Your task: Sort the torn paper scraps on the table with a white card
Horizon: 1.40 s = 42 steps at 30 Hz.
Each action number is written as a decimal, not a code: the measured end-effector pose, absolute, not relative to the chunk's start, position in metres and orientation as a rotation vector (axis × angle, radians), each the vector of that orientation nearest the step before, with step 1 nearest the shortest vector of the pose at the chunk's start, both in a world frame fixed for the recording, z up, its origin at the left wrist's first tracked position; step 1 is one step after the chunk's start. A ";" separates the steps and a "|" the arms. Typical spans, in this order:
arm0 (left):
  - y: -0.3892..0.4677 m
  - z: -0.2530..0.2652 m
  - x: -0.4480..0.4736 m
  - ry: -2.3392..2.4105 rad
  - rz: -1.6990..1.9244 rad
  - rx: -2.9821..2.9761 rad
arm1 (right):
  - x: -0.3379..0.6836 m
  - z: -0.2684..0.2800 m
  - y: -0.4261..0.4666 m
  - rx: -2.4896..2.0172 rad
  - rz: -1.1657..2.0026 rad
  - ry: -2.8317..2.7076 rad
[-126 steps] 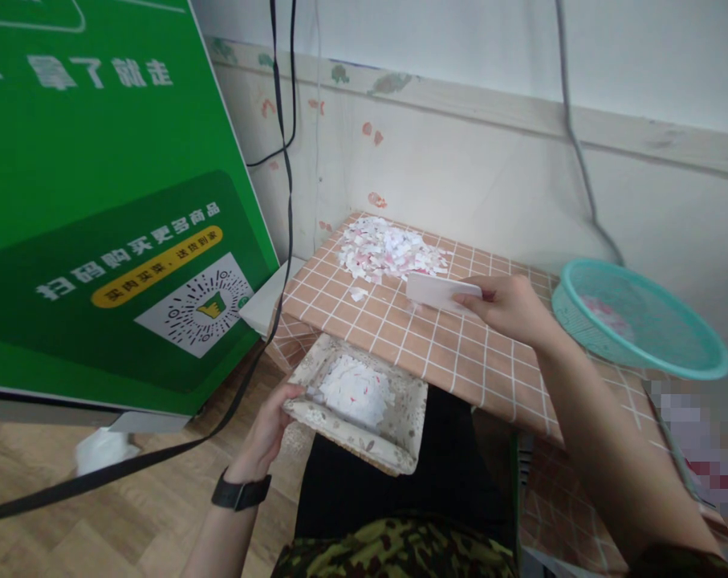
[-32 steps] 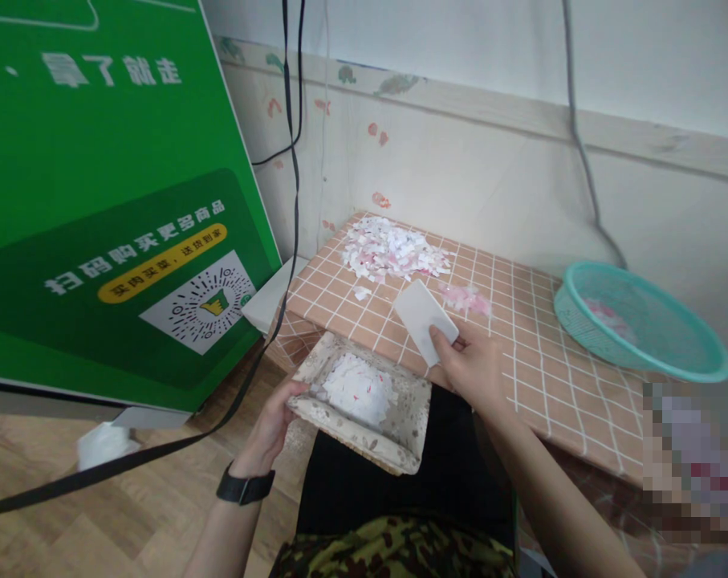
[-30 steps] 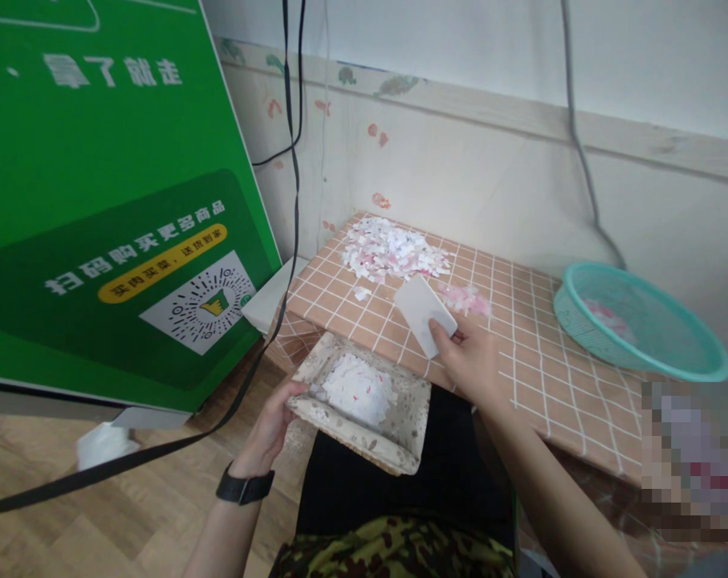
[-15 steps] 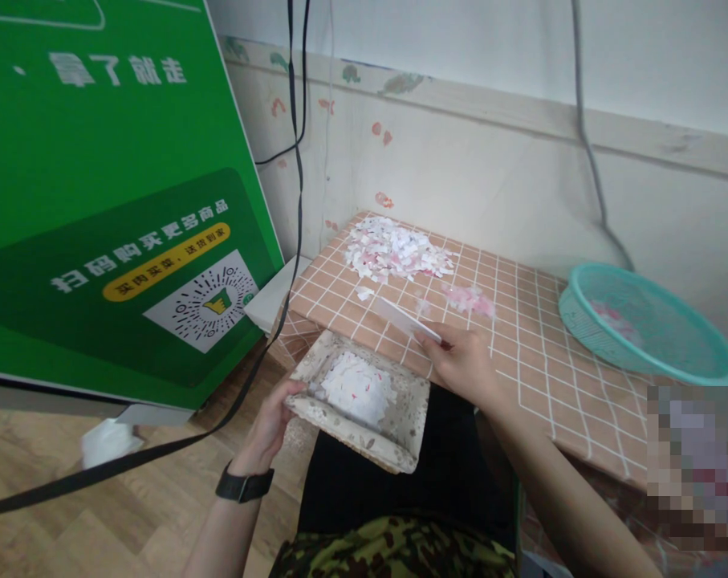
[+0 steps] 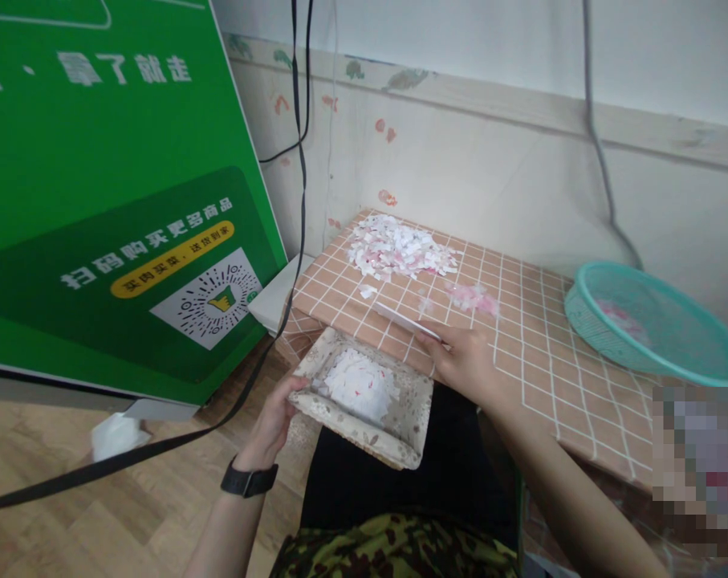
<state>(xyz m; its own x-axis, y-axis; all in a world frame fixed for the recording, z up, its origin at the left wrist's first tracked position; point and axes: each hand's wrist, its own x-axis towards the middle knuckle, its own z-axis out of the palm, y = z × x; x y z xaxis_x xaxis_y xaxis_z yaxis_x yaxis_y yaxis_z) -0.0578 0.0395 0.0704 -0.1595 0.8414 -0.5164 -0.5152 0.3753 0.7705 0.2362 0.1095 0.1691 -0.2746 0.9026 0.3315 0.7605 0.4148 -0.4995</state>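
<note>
My left hand [image 5: 278, 409] grips the left rim of a shallow rectangular tray [image 5: 420, 405] with a speckled pattern, held over my lap at the table's front edge. Inside it lies a mound of white paper scraps [image 5: 364, 384] with a few red bits. In my right hand [image 5: 460, 357] is a thin, flat white piece [image 5: 403, 321], pinched between thumb and fingers; its exact kind is unclear. It is held edge-on near the table edge, just beyond the tray. Past it are a large pile of white and pinkish scraps [image 5: 400, 247] and a smaller pink cluster [image 5: 475, 299].
A brown checked cloth [image 5: 538, 337] covers the table against the wall. A turquoise basket [image 5: 664, 321] with pink scraps stands at the right. On the left rises a green panel [image 5: 99, 160], and a black strap [image 5: 300, 217] hangs in front of it.
The flat white piece has tilted, so less of its broad face shows. Both hands stay in nearly the same place, and the tray remains held. The whole view has shifted slightly.
</note>
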 end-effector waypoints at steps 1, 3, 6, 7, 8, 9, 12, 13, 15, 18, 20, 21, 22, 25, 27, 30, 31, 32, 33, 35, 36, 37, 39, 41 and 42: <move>0.039 0.071 -0.058 1.232 1.228 0.344 | 0.236 0.171 0.106 -1.391 0.341 -2.118; 0.039 0.071 -0.058 1.225 1.221 0.341 | 0.235 0.173 0.098 -1.363 0.367 -2.152; 0.039 0.072 -0.057 1.221 1.212 0.339 | 0.231 0.176 0.084 -1.292 0.435 -2.202; 0.039 0.072 -0.057 1.220 1.209 0.339 | 0.230 0.177 0.081 -1.269 0.477 -2.209; 0.039 0.073 -0.057 1.220 1.209 0.338 | 0.229 0.177 0.078 -1.252 0.524 -2.209; 0.039 0.073 -0.057 1.220 1.209 0.336 | 0.229 0.178 0.076 -1.245 0.567 -2.198; 0.038 0.074 -0.057 1.221 1.205 0.330 | 0.230 0.181 0.083 -1.283 0.606 -2.113; 0.039 0.074 -0.057 1.222 1.201 0.330 | 0.230 0.182 0.090 -1.307 0.580 -2.074; 0.039 0.075 -0.057 1.230 1.199 0.334 | 0.232 0.183 0.110 -1.354 0.484 -1.996; 0.039 0.074 -0.057 1.238 1.203 0.344 | 0.231 0.185 0.148 -1.389 0.321 -1.984; 0.040 0.072 -0.057 1.235 1.200 0.346 | 0.229 0.187 0.172 -1.372 0.299 -2.052; 0.040 0.071 -0.057 1.235 1.197 0.347 | 0.227 0.189 0.181 -1.362 0.292 -2.094; 0.040 0.070 -0.058 1.237 1.192 0.349 | 0.226 0.192 0.188 -1.364 0.291 -2.141; 0.039 0.069 -0.058 1.238 1.199 0.359 | 0.225 0.202 0.195 -1.367 0.306 -2.268; 0.039 0.068 -0.058 1.226 1.215 0.357 | 0.228 0.210 0.193 -1.339 0.351 -2.315; 0.039 0.069 -0.058 1.218 1.217 0.356 | 0.234 0.217 0.192 -1.316 0.407 -2.298; 0.039 0.069 -0.058 1.220 1.212 0.359 | 0.235 0.218 0.192 -1.317 0.415 -2.287; 0.038 0.069 -0.058 1.221 1.207 0.362 | 0.236 0.219 0.192 -1.316 0.424 -2.284; 0.038 0.069 -0.058 1.220 1.202 0.363 | 0.237 0.219 0.191 -1.308 0.445 -2.294; 0.038 0.069 -0.058 1.223 1.199 0.364 | 0.239 0.221 0.189 -1.273 0.510 -2.332; 0.038 0.069 -0.058 1.227 1.199 0.365 | 0.241 0.222 0.188 -1.257 0.543 -2.355; 0.038 0.070 -0.058 1.229 1.197 0.365 | 0.243 0.224 0.187 -1.256 0.566 -2.372; 0.038 0.070 -0.058 1.225 1.187 0.364 | 0.248 0.229 0.184 -1.291 0.571 -2.379; 0.038 0.070 -0.058 1.214 1.173 0.359 | 0.252 0.233 0.183 -1.338 0.542 -2.353; 0.039 0.070 -0.058 1.211 1.169 0.357 | 0.253 0.233 0.183 -1.349 0.528 -2.337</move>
